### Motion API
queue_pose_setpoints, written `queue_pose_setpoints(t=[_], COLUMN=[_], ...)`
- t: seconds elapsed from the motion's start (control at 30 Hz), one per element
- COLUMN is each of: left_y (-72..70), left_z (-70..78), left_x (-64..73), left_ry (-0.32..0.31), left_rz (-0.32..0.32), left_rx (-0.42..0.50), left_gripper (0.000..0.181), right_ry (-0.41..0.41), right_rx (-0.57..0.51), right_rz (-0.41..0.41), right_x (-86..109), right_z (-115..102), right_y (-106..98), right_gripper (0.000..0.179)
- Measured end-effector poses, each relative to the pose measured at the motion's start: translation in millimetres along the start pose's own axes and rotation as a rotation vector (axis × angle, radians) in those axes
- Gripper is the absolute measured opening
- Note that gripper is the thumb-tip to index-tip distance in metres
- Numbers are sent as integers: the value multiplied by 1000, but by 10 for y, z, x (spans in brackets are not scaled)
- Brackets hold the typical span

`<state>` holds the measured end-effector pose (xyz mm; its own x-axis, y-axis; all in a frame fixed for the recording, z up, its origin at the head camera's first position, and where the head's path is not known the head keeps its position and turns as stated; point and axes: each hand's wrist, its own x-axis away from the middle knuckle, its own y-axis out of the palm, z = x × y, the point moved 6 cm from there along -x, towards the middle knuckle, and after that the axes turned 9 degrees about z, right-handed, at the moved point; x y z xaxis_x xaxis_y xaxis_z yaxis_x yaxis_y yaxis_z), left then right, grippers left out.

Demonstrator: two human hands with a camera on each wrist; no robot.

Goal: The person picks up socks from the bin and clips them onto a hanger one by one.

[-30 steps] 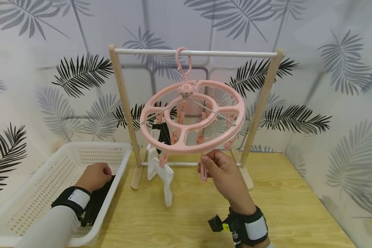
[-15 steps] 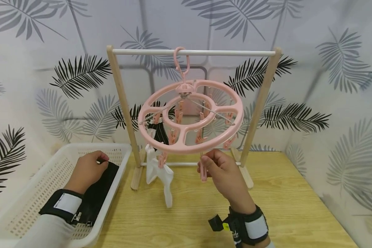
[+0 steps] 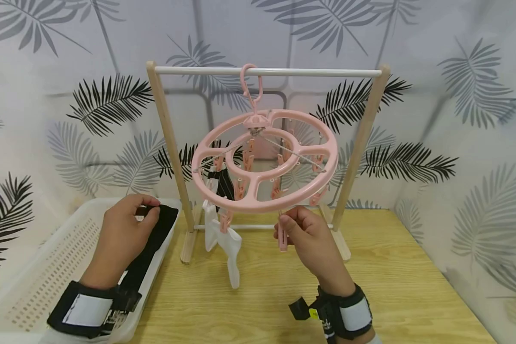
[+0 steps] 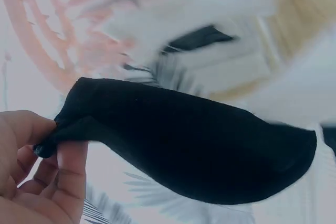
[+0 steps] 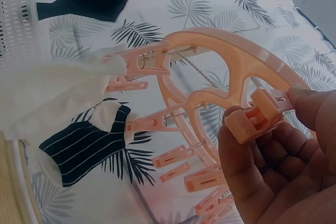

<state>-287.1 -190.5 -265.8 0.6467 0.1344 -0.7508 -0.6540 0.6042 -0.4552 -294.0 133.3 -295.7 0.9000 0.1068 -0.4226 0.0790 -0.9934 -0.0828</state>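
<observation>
The black cloth (image 3: 148,248) is pinched at one end between the left hand's (image 3: 124,231) thumb and fingers, over the right-hand edge of the white basket (image 3: 79,248). A stretch of open air separates it from the white sock (image 3: 230,248) hanging above the tabletop (image 3: 262,296). Further right, the right hand (image 3: 307,236) pinches a pink clothespin (image 3: 282,239) just below the round hanger's (image 3: 258,208) near rim. A striped sock (image 3: 226,184) hangs behind, within the wooden rack's (image 3: 167,119) uprights.
</observation>
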Motion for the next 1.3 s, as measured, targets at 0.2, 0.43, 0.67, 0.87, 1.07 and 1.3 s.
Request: queue_pose_setpoints(t=[0.2, 0.43, 0.67, 0.87, 1.07, 1.3], left_y=[-24, 134, 513, 716, 837, 1016], left_z=[410, 681, 857, 949, 1060, 1270], left_x=[77, 301, 548, 676, 741, 766], left_ry=[66, 6, -31, -59, -61, 7], left_rz=[13, -79, -208, -276, -300, -327], left_rx=[80, 164, 341, 444, 459, 498], left_gripper=[9, 10, 12, 13, 13, 8], right_ry=[-27, -34, -68, -86, -86, -106], right_rx=[22, 18, -21, -14, 13, 49], right_rz=[4, 7, 9, 5, 7, 16], right_x=[-1, 0, 0, -2, -4, 3], right_z=[-26, -37, -47, -50, -47, -54], right_y=[-12, -31, -33, -8, 3, -28], right_gripper=[28, 27, 24, 23, 25, 24])
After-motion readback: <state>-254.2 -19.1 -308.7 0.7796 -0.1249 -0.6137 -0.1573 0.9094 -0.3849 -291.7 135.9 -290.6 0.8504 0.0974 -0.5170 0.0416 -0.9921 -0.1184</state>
